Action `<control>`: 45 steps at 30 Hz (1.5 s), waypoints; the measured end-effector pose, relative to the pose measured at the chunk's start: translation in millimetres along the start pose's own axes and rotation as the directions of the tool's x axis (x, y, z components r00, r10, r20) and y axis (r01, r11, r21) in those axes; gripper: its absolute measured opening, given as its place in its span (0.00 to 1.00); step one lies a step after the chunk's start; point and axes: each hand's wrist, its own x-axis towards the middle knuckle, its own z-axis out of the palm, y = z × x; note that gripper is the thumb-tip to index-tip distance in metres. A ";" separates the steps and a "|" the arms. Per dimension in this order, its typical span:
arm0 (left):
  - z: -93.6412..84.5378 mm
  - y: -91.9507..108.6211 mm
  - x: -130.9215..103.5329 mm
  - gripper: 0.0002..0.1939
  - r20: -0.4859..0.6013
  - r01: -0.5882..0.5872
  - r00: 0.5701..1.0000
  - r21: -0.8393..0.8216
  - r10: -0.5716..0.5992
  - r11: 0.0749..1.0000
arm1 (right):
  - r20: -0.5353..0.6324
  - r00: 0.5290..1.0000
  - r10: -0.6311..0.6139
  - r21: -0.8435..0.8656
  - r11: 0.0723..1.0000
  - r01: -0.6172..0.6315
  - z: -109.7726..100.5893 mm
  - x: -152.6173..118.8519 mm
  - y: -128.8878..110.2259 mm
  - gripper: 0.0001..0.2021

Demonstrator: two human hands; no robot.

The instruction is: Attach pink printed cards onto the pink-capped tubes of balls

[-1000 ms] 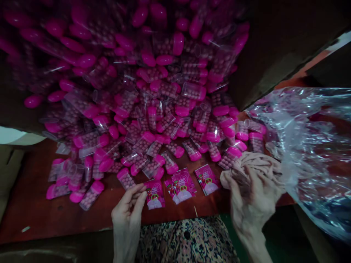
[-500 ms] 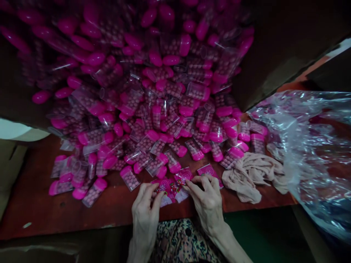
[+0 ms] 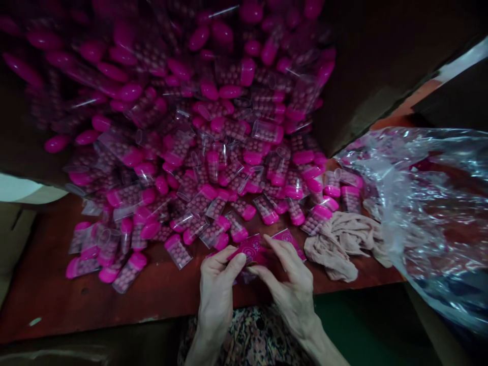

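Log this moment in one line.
left hand: pinching pink printed packet | right hand: at same packet, grip unclear | beyond: heap of pink-capped containers | right of hands: crumpled cloth, clear plastic

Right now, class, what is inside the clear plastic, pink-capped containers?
Inside the containers, small round pinkish balls show through clear plastic. Glossy pink caps hide what lies behind them, and containers deeper down are covered by others.

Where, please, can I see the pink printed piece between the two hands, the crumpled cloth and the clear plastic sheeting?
Pink printed piece (image 3: 250,246): head view, on its exposed upper part.
Crumpled cloth (image 3: 338,242): head view, on its middle folds.
Clear plastic sheeting (image 3: 427,208): head view, on its wrinkled middle.
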 end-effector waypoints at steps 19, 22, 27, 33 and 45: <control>3.4 36.0 23.6 0.05 0.010 -0.031 0.999 -0.123 0.033 0.992 | 0.171 0.981 0.093 0.055 0.993 -0.104 12.4 35.7 -15.0 0.03; 3.2 33.9 23.1 0.05 -0.018 -0.043 0.999 -0.130 0.041 0.991 | 0.096 0.983 0.157 0.110 0.980 -0.167 15.7 33.9 -16.7 0.06; 0.9 29.7 24.0 0.05 -0.110 -0.117 0.989 -0.217 0.094 0.969 | 0.147 0.968 0.205 0.204 0.951 -0.233 17.4 33.0 -25.3 0.05; -1.8 27.1 23.2 0.06 -0.115 -0.095 0.991 -0.256 0.067 0.962 | 0.172 0.973 0.155 0.154 0.971 -0.182 17.6 34.5 -30.6 0.12; -14.9 39.3 28.3 0.13 -0.321 -0.171 0.944 -0.290 0.073 0.942 | 0.179 0.984 0.011 -0.349 0.936 0.054 26.1 62.1 -6.5 0.13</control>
